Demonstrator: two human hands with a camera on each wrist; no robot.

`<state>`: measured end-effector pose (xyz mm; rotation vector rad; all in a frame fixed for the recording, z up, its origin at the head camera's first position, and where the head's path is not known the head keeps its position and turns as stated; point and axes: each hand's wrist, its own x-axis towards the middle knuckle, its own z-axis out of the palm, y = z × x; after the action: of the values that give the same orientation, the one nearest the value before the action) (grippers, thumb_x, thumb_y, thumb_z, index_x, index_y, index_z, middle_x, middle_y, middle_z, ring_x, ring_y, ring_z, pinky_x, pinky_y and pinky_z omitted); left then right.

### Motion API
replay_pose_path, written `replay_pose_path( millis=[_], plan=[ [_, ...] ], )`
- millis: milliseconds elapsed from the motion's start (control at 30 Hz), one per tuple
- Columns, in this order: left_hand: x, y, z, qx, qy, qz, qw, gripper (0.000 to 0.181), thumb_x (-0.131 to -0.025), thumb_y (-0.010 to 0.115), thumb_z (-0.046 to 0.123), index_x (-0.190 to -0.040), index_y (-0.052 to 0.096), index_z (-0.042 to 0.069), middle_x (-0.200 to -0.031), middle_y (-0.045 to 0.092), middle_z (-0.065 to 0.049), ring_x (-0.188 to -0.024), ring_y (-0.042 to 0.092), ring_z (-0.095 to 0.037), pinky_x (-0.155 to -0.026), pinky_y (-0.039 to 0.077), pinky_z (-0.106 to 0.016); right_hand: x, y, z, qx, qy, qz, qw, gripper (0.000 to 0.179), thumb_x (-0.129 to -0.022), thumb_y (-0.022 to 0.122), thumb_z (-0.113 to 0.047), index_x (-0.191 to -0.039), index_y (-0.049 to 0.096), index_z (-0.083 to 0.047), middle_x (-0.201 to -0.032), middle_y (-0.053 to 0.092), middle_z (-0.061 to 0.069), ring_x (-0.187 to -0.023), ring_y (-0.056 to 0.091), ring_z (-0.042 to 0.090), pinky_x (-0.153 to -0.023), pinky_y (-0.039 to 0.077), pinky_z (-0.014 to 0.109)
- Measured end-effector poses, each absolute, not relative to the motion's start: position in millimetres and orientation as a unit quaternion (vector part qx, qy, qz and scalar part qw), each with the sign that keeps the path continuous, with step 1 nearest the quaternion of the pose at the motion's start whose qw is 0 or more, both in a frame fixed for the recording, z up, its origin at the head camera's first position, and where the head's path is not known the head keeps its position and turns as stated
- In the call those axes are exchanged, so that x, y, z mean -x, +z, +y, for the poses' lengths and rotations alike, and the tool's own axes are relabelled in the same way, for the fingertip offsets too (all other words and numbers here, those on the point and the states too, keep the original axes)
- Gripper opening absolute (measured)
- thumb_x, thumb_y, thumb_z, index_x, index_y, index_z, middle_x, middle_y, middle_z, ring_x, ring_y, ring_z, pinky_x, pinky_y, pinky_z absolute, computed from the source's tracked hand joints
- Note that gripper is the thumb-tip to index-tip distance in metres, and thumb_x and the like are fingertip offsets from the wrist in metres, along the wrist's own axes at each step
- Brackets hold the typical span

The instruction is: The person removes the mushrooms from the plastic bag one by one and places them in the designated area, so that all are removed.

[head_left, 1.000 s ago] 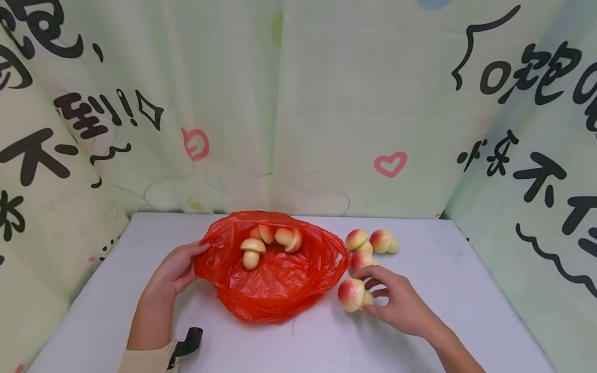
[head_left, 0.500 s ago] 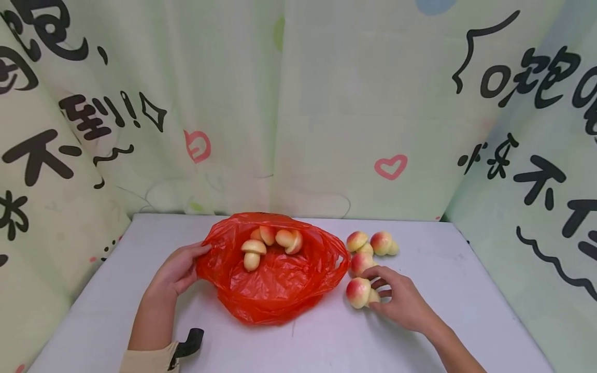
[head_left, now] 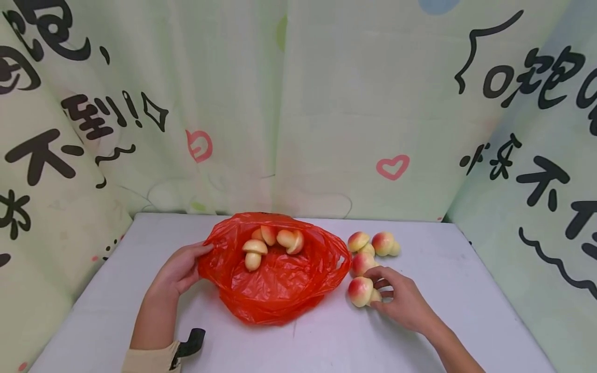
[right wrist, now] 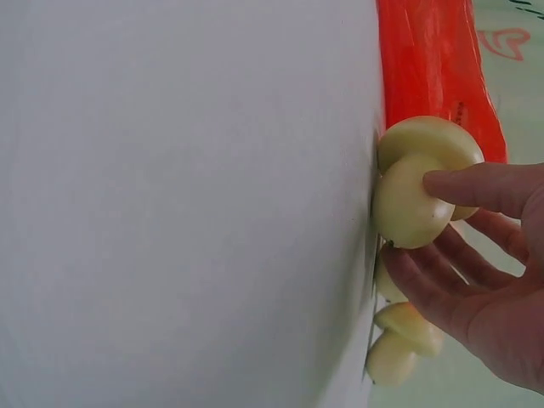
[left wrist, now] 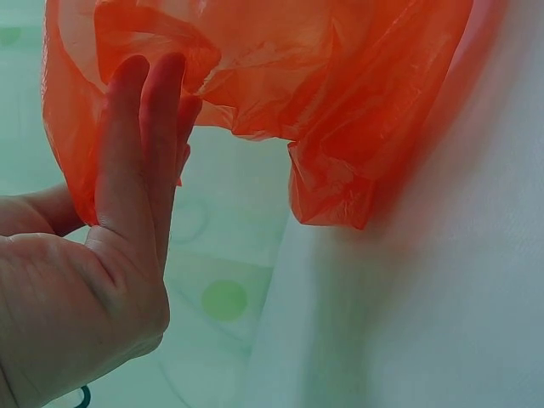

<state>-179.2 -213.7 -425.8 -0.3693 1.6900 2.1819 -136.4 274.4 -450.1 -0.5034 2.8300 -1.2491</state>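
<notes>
a red-blushed mushroom (head_left: 360, 291) is pinched between the thumb and fingers of the right hand (head_left: 402, 298), right of centre in the lower half of the head view; whether it touches the table (head_left: 336, 342) cannot be told. the edge of a red plastic bag (head_left: 280, 298) is gripped by the left hand (head_left: 181, 267), lower left of centre, with the film caught between thumb and fingers. inside the bag, more mushrooms (head_left: 254, 254) are gathered toward its back. three loose mushrooms (head_left: 383, 243) are clustered on the table just above the right hand. large black characters (head_left: 38, 155) are printed on the curtain (head_left: 326, 103) at left and right; an exclamation mark (head_left: 130, 104) can be read at upper left, and a pink heart (head_left: 391, 177) is outlined right of centre. small dark print (right wrist: 460, 112) is borne by the bag, too small to be read.
</notes>
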Motion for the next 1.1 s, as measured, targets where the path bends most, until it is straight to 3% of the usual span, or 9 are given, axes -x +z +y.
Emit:
replay_pose_path(
  millis=[400,800,1100],
  plan=[
    [177.3,-425.8,-214.3,0.127,0.771,0.598,0.179,0.059,-0.109,0.055,0.027,-0.161,0.035,0.007,-0.126,0.064,0.005,-0.108,0.066,-0.011,-0.095,0.060,-0.027,137.7,-449.0,274.6,0.140,-0.383,0.913,0.015,0.054,-0.080,0.087,-0.003,-0.128,0.065,-0.014,-0.116,0.070,0.002,-0.102,0.068,0.021,-0.085,0.064,0.036],
    [178.1,-427.1,-214.6,0.114,0.779,0.591,0.177,0.059,-0.110,0.054,0.025,-0.161,0.034,0.005,-0.124,0.064,0.006,-0.108,0.066,-0.010,-0.095,0.060,-0.026,135.5,-446.8,274.3,0.129,-0.372,0.919,0.020,0.056,-0.080,0.089,-0.008,-0.129,0.065,-0.015,-0.122,0.069,0.005,-0.102,0.068,0.019,-0.084,0.063,0.035],
    [178.1,-426.4,-214.9,0.122,0.777,0.591,0.179,0.059,-0.109,0.055,0.026,-0.161,0.034,0.006,-0.126,0.063,0.005,-0.109,0.065,-0.011,-0.095,0.060,-0.026,133.2,-448.0,274.2,0.140,-0.369,0.919,-0.009,0.055,-0.079,0.087,-0.001,-0.127,0.067,-0.017,-0.118,0.071,0.000,-0.101,0.070,0.021,-0.084,0.064,0.036]
  ],
)
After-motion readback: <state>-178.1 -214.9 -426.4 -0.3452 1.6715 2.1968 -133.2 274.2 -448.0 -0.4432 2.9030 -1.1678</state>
